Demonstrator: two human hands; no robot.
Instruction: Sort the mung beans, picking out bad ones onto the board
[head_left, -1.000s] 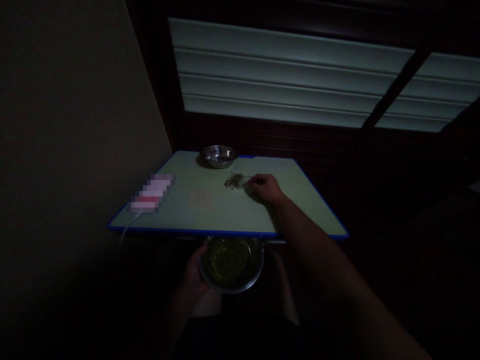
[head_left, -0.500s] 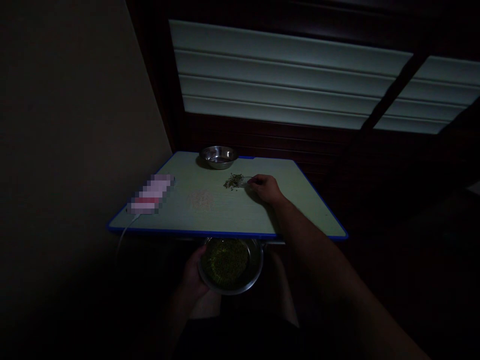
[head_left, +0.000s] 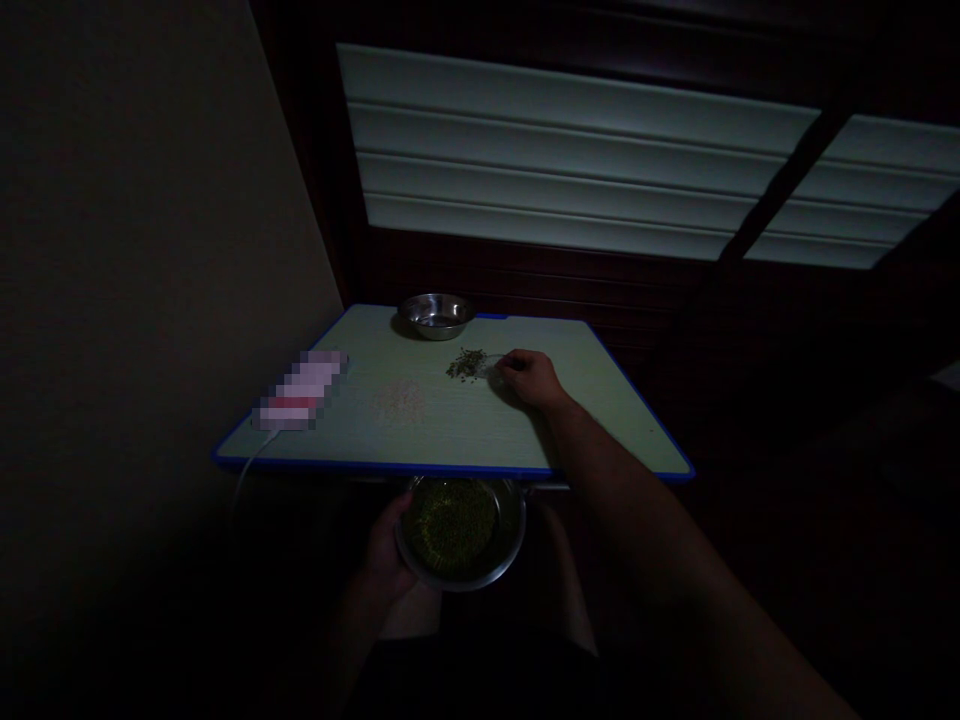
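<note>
My left hand (head_left: 390, 550) is closed on the rim of a metal bowl (head_left: 496, 575), just under the table's near edge. Small green beans (head_left: 454, 522) that look like mung beans lie inside it. Above the tabletop, my right hand (head_left: 529, 375) pinches a small clear, thin-edged piece (head_left: 489, 366), its exact kind too dark to tell. That piece touches the right side of a little pile of dark greenish beans or seeds (head_left: 466, 364). Nearer the front left, pale grains (head_left: 400, 402) are spread in a thin patch on the table.
The light table (head_left: 600, 430) has a blue rim. A second metal bowl (head_left: 437, 317) stands at its back edge. On the left lies a blurred-out phone-like object (head_left: 301, 390) with a white cable (head_left: 247, 465) hanging over the edge. A wall and slatted panels border the table.
</note>
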